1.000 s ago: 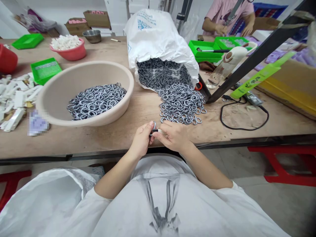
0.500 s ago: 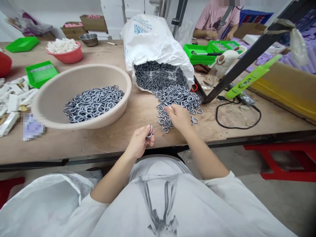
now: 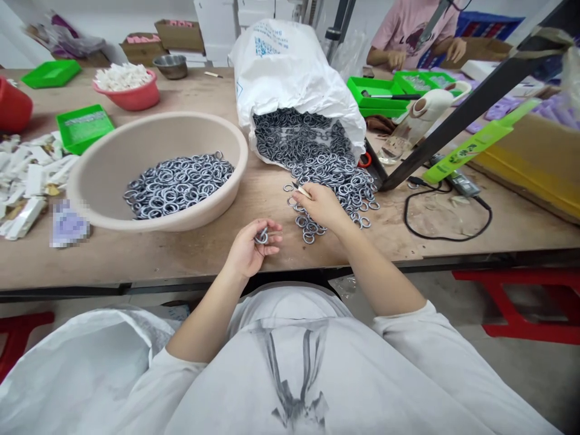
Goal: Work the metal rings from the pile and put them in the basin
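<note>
Grey metal rings sit between the thumb and fingers of my left hand, whose other fingers reach outward over the table's front. My right hand pinches a thin tool with a white handle and dark tip, at the near edge of a ring pile. That pile spills from the mouth of a white sack lying on its side. Left of my hands, a wide beige basin holds a heap of similar rings.
A slanted dark metal post rises right of the sack, beside a jug and a black cable. Green trays, white pieces and a pink bowl lie left. Across the table sits another person.
My left fingers have spread from a closed curl around the rings. The tool in my right hand now shows more clearly, pointing left. The camera view has shifted slightly.
</note>
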Demonstrator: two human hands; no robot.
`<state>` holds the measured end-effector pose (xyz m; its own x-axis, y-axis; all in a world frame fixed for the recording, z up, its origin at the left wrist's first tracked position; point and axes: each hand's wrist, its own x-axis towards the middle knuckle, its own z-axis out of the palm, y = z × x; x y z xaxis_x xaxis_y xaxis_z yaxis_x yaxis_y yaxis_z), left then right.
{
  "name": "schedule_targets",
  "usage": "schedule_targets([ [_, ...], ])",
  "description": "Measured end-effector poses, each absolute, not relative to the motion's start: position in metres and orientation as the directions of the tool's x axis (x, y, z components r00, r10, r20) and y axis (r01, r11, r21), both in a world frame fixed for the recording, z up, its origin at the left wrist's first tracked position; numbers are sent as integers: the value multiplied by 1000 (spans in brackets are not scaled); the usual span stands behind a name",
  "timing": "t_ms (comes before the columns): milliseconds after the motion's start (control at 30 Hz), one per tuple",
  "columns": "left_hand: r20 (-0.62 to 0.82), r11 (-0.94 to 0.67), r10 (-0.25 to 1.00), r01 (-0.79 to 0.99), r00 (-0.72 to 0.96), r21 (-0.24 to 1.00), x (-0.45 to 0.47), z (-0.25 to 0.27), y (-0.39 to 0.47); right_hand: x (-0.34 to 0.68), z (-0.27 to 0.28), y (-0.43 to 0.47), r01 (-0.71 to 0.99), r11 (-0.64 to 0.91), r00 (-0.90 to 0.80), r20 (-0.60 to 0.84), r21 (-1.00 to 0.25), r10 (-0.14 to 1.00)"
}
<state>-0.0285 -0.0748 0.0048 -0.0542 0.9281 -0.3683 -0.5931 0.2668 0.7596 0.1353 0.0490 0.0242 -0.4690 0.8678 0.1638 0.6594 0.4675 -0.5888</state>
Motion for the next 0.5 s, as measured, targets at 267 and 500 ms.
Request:
schedule_targets([
  [267, -185, 146, 981, -383, -67, 912, -6, 5, -76, 128, 37, -12, 71, 66, -713, -5, -995, 702],
  [500, -181, 114, 971, -363, -157, 925, -1, 10, -83, 127, 23, -24, 190, 296, -538, 153, -936, 829],
])
